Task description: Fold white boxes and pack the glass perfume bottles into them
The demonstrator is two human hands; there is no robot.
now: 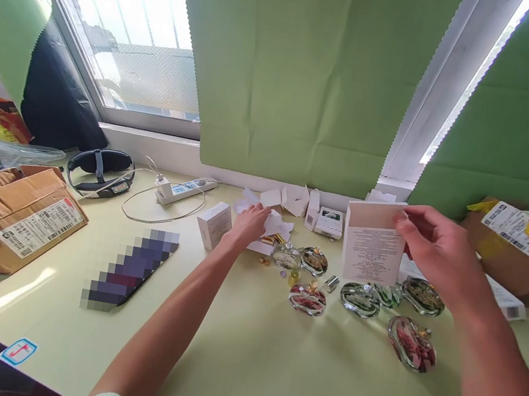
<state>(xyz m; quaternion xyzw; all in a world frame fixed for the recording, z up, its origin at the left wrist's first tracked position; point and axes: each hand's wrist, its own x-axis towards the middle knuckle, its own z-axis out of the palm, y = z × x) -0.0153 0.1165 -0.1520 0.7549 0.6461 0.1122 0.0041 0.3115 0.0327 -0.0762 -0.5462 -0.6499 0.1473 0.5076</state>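
In my right hand [423, 235] I hold a white box [373, 253] upright, pinched at its top right corner; small print covers the side facing me. My left hand [250, 223] reaches over the white papers and opened cartons [273, 223], its fingers bent a little and apart. I cannot tell whether its fingertips touch the paper. Another white box [214, 225] stands just left of that hand. Rounded glass perfume bottles lie between and below the hands, among them a pink one [307, 300], a clear one [360, 300] and a dark pink one [411, 344].
A silver cap [331, 283] lies among the bottles. To the left are a phone-like blurred object [135, 271], a power strip [187, 190], a black headset [100, 172] and a brown parcel [8, 216]. A taped carton [524, 248] stands at the right.
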